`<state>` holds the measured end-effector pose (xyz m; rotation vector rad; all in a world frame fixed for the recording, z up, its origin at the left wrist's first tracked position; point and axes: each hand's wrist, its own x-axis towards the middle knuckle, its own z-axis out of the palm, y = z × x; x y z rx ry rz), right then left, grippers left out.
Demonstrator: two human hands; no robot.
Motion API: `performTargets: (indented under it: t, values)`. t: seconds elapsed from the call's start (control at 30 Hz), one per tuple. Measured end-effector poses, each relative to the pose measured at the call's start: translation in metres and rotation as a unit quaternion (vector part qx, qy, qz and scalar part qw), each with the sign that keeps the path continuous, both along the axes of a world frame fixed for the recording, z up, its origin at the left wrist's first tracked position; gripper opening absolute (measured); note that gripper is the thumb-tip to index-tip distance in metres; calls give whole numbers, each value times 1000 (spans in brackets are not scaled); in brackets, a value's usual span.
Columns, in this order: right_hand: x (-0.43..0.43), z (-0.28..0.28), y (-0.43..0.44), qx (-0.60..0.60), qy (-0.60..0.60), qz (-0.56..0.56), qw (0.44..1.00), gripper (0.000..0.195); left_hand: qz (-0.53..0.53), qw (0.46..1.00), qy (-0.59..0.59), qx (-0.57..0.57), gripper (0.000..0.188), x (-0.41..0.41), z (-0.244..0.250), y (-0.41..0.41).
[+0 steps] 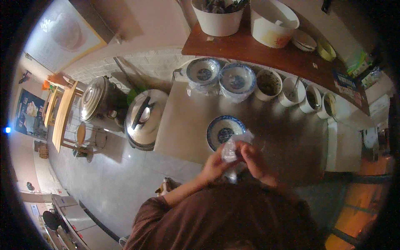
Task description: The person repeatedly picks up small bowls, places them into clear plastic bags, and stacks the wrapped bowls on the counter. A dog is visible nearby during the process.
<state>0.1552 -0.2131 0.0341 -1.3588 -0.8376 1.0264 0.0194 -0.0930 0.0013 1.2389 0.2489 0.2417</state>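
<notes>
A thin clear plastic bag (230,151) is bunched between my two hands, close to my body. My left hand (215,164) grips its left side, and my right hand (252,159) holds it from the right, fingers bent. Just beyond them a blue-and-white patterned bowl (223,129) sits uncovered on the steel table (187,125), its near right rim partly covered by the plastic. Farther back stand two stacks of similar bowls, the left stack (203,73) and the right stack (237,81), both with clear plastic over them.
White tubs of dark contents (268,86), some with spoons, line the table's back edge. Above runs a brown wooden shelf (237,50) with large white tubs (273,28). Left of the table stand lidded metal pots (145,122). A small animal (167,186) is on the floor beside my left arm.
</notes>
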Motion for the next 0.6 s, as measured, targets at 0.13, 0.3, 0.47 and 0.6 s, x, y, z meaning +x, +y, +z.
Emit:
performTargets:
  t: [0.13,0.3,0.47,0.6]
  values:
    - [21,0,8,-54,-124,-26,990,52,14,983,27,-180,51,-23,25,37]
    - [24,-41,12,-170,-37,119,978,30,-10,950,33,-310,63,-37,33,68]
    - [-16,-26,36,-66,155,29,985,49,16,951,36,-307,68,-50,28,91]
    - [-7,-56,41,-131,34,-189,973,51,43,939,-53,-338,65,-62,26,103]
